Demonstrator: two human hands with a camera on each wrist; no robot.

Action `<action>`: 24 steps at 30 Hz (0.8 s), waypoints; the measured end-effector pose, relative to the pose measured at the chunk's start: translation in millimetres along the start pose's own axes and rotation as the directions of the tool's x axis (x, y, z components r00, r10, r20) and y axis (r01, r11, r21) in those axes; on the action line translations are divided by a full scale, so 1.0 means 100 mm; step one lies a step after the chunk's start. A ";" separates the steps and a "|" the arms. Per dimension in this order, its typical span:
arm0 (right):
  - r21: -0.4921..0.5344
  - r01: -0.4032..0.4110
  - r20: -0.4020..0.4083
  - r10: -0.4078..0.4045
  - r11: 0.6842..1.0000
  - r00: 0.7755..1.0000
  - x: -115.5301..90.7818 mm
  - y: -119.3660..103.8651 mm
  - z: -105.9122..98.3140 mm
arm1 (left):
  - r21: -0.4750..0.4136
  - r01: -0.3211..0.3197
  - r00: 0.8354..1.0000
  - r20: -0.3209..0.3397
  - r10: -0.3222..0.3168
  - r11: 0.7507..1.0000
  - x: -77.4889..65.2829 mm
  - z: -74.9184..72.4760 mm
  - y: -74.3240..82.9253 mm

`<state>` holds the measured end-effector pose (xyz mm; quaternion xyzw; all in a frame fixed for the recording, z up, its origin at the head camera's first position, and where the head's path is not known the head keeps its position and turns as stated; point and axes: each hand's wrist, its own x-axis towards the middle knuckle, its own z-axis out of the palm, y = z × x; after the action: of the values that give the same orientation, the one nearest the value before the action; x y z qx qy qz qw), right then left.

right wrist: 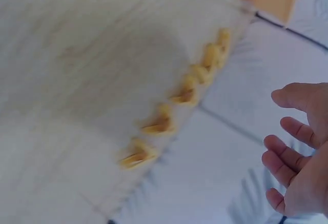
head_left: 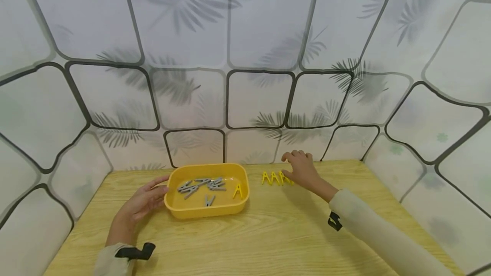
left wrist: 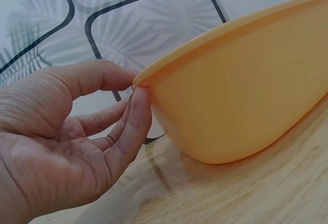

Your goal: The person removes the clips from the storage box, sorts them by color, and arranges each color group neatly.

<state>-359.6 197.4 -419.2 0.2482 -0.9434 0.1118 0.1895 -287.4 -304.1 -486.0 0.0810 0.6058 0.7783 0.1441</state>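
Note:
A shallow yellow plastic basin (head_left: 207, 213) stands on the table, with several grey clothespins (head_left: 188, 188) lying in it. One yellow clothespin (head_left: 238, 191) is in its right part. My left hand (head_left: 143, 201) is at the basin's left end; in the left wrist view its digits (left wrist: 138, 108) pinch the rim. To the right of the basin, a row of yellow clothespins (head_left: 274, 178) sits near the table's back edge. Over the right end of that row is my right hand (head_left: 303, 171), fingers loosely spread and nothing between them; it partly hides the row.
The wood-grain table (head_left: 245, 246) meets a patterned cloth wall (head_left: 261, 97) at the back, with similar walls left and right. Black straps (head_left: 134, 252) sit at both sleeves.

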 end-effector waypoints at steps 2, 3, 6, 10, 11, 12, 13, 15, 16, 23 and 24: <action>0.018 0.042 0.004 -0.042 0.999 0.999 0.10 -0.13 -0.03 | 0.000 0.010 1.000 -0.015 -0.010 1.000 0.00 0.00 0.00; 0.029 0.067 0.007 -0.068 0.997 0.998 0.14 -0.19 -0.04 | 0.000 0.015 1.000 -0.022 -0.015 1.000 0.00 0.01 0.00; 0.075 0.139 0.033 -0.141 0.988 0.989 0.26 -0.41 -0.09 | 0.003 0.031 0.998 -0.047 -0.030 1.000 -0.01 0.02 0.02; 0.111 0.249 0.072 -0.258 0.962 0.963 0.37 -0.67 -0.09 | 0.008 0.038 0.997 -0.063 -0.038 0.999 -0.01 0.04 0.03; 0.114 0.275 0.085 -0.285 0.955 0.955 0.39 -0.73 -0.09 | 0.009 0.038 0.997 -0.065 -0.037 0.999 -0.01 0.04 0.04; 0.111 0.301 0.098 -0.311 0.947 0.945 0.41 -0.79 -0.07 | 0.010 0.037 0.997 -0.063 -0.037 0.999 -0.01 0.04 0.04; 0.111 0.321 0.112 -0.333 0.940 0.936 0.42 -0.84 -0.05 | 0.012 0.035 0.997 -0.062 -0.034 0.999 -0.01 0.04 0.04; 0.110 0.351 0.152 -0.365 0.930 0.918 0.45 -0.93 -0.02 | 0.016 0.031 0.998 -0.054 -0.030 0.999 0.00 0.04 0.04; 0.109 0.361 0.175 -0.375 0.926 0.910 0.46 -0.97 0.00 | 0.019 0.032 0.998 -0.047 -0.031 0.999 0.00 0.04 0.04; 0.055 0.431 0.295 -0.427 0.901 0.854 0.54 -1.19 0.09 | 0.015 0.015 1.000 -0.021 -0.015 1.000 0.00 0.03 0.02; 0.044 0.440 0.313 -0.430 0.897 0.847 0.55 -1.21 0.10 | 0.014 0.012 1.000 -0.019 -0.012 1.000 0.00 0.03 0.02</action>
<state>-344.7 68.0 -391.2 0.4670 -0.8821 0.0108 0.0606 -287.0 -302.0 -483.3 0.0710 0.6129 0.7739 0.1426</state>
